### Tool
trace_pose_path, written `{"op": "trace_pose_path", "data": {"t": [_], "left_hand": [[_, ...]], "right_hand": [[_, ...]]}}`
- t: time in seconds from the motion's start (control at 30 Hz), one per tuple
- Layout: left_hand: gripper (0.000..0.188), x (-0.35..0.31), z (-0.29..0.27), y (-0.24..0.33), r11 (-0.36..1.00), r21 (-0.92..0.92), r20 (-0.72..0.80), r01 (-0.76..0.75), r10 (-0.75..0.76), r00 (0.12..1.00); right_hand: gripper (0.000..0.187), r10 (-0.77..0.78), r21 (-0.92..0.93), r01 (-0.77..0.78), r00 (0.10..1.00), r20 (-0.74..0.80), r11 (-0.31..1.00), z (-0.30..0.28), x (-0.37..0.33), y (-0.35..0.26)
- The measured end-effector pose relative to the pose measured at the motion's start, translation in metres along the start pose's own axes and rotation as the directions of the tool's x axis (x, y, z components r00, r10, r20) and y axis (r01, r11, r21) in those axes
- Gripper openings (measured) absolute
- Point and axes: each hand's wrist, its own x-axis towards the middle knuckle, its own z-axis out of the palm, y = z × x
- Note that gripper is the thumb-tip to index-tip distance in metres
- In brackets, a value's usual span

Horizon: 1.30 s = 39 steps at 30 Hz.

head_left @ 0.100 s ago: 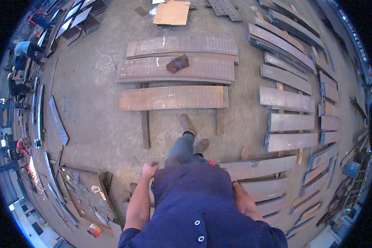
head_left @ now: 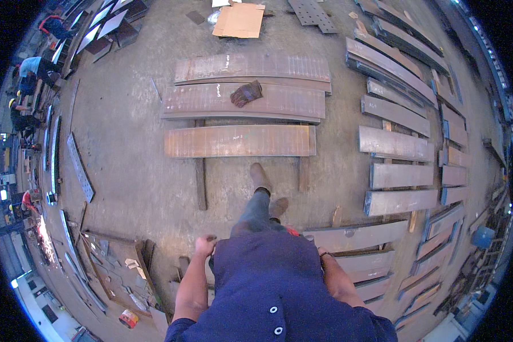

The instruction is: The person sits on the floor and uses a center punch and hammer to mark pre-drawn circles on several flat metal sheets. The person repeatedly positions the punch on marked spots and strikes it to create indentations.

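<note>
My left hand (head_left: pixel 204 245) hangs beside my left hip with its fingers curled in, and I see nothing in it. Of my right hand (head_left: pixel 323 251) only the wrist area shows at my right side; its fingers are hidden behind my dark blue shirt. A small red thing (head_left: pixel 292 231) peeks out at the shirt's hem, too little of it to name. Ahead of my boots lies a rust-toned steel plate (head_left: pixel 239 141). Beyond it, a dark work glove (head_left: pixel 246 94), perhaps a pair, rests on another steel plate (head_left: pixel 290 101), apart from both hands.
Timber bearers (head_left: pixel 201 183) stick out under the near plate. Rows of steel plates (head_left: pixel 402 202) line my right. To my left are a scrap-filled metal frame (head_left: pixel 143 265) and a perforated strip (head_left: pixel 80 165). Cardboard (head_left: pixel 239 20) lies ahead. Workers (head_left: pixel 37 68) and sparks (head_left: pixel 44 236) show far left.
The plates and glove ahead sit slightly lower in the picture. My left hand has dropped a little beside my hip.
</note>
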Motion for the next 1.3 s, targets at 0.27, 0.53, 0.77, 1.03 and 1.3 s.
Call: {"op": "trace_pose_path", "data": {"t": [0.27, 0.53, 0.77, 1.03, 1.3], "left_hand": [[0.034, 0.095, -0.002, 0.004, 0.975, 0.131, 0.195, 0.178, -0.202, 0.960], [0.035, 0.186, -0.074, 0.272, 0.868, 0.228, 0.014, -0.440, 0.449, 0.893], [0.033, 0.176, -0.093, 0.431, 0.828, 0.148, -0.048, -0.541, 0.552, 0.832], [0.038, 0.124, 0.016, 0.418, 0.958, 0.114, -0.154, -0.264, 0.280, 0.948], [0.037, 0.213, 0.132, 0.463, 0.942, 0.173, 0.104, -0.289, 0.274, 0.956]], "right_hand": [[0.072, -0.097, -0.006, 0.097, 0.980, -0.173, 0.995, -0.187, -0.190, -0.160], [0.051, -0.147, 0.206, 0.235, 0.918, -0.370, 0.950, -0.327, -0.231, -0.247], [0.061, -0.204, 0.065, 0.236, 0.926, -0.318, 0.970, -0.410, -0.204, -0.283], [0.060, -0.312, -0.343, 0.287, 0.950, -0.018, 0.894, -0.497, -0.124, -0.240], [0.042, -0.159, -0.303, 0.101, 0.972, -0.173, 0.947, -0.573, 0.071, -0.183]]}}
